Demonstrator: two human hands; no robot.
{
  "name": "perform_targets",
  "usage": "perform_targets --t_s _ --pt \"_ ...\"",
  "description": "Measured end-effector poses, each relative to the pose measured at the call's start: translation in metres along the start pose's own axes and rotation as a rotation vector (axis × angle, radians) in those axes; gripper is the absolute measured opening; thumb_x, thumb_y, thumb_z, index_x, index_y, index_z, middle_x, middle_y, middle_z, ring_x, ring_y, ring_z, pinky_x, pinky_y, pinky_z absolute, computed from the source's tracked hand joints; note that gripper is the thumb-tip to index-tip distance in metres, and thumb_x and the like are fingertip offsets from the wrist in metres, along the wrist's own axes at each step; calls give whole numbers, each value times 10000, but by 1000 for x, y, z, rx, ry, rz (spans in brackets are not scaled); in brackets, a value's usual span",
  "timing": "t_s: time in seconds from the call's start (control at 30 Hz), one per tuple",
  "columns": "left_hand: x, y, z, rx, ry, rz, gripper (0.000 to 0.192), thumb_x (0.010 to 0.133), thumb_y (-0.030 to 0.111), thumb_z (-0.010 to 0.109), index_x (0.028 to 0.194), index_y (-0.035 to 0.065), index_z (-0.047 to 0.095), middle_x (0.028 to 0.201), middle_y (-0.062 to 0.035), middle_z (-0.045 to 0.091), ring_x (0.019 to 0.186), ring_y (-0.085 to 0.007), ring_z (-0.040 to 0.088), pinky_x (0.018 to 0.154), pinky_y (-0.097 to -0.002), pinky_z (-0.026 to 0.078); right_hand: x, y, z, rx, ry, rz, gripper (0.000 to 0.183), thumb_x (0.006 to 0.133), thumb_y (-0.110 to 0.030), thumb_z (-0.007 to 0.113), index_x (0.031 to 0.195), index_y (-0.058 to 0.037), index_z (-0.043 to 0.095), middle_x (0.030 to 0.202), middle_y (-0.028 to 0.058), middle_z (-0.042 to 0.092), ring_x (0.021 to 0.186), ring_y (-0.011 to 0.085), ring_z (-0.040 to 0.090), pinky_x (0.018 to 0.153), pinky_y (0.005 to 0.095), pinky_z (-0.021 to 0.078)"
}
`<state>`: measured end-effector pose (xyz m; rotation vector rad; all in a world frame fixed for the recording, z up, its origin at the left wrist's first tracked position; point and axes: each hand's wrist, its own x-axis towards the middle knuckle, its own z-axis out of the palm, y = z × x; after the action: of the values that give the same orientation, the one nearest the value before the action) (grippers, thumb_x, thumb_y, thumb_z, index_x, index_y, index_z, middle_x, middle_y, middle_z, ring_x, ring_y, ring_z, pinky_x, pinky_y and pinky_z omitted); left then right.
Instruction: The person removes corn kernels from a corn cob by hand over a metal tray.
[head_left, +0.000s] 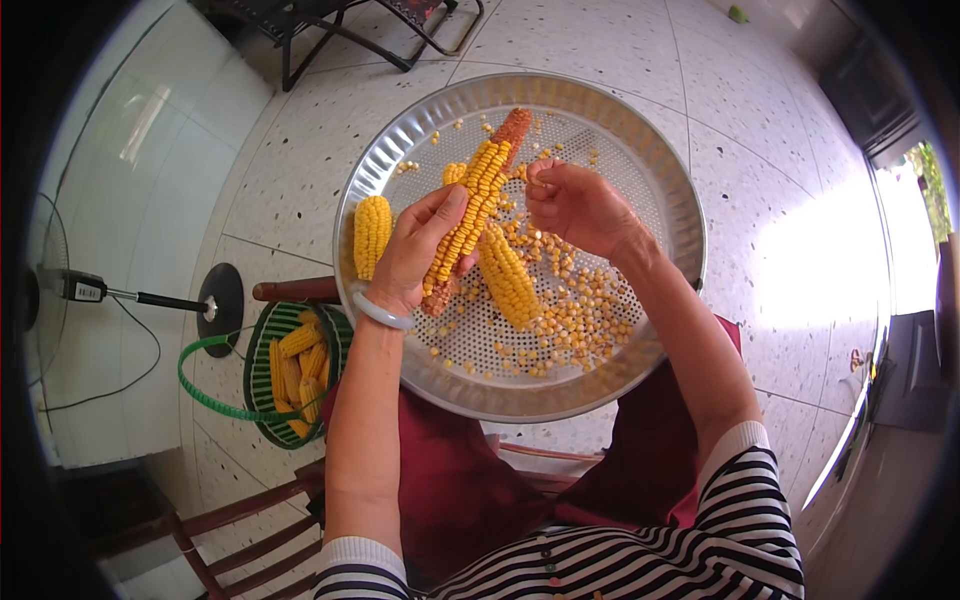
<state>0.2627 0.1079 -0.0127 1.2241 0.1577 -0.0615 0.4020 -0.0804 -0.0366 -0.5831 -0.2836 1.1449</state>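
My left hand (426, 238) grips a partly shelled ear of corn (474, 206), held slanted above a round perforated metal tray (517, 411). Reddish bare cob shows at both ends of the ear, with rows of yellow kernels between. To the right of it is my right hand (574, 202), fingers curled, thumb and fingertips close together; whether a kernel is between them I cannot tell. A whole ear (372, 236) lies at the tray's left side, another ear (508, 277) near its middle, and part of one more shows behind the held ear. Loose kernels (585, 315) are scattered over the perforations.
At the left, a green basket (259, 375) with a raised handle holds several ears of corn (301, 367). Beyond it stands a fan with a round black base (221, 307) and a cable. A folding chair (337, 34) is at the top, a wooden chair (247, 510) at the lower left.
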Motion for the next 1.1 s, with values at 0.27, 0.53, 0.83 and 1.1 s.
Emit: perform_targets --t_s 0.27,0.53,0.83,1.1 --pt "-1 2 -3 -45 59 -6 325 991 354 524 1046 45 605 770 -62 608 532 -119 553 465 -218 449 -8 -7 2 -180 123 -93 124 952 -63 573 1039 17 609 928 85 662 817 133 645 743 248 565" --pt "0 -1 -5 -35 55 -15 324 988 354 529 1057 48 606 781 -64 612 540 -126 564 476 -228 457 -5 0 3 -327 195 -96 121 944 -83 596 1024 7 605 954 88 666 809 116 649 725 217 564" --pt "3 -5 1 -45 55 8 316 988 338 535 1096 51 610 798 -38 612 546 -114 558 485 -223 460 -2 6 2 -433 176 -163 112 907 -73 649 1000 -11 662 894 39 657 789 104 617 748 239 545" --pt "5 -3 5 -24 32 17 316 988 335 536 1111 54 609 786 -28 608 540 -104 552 477 -218 457 -2 5 3 -642 240 -262 124 862 -58 688 966 9 698 790 23 650 713 78 583 631 202 468"
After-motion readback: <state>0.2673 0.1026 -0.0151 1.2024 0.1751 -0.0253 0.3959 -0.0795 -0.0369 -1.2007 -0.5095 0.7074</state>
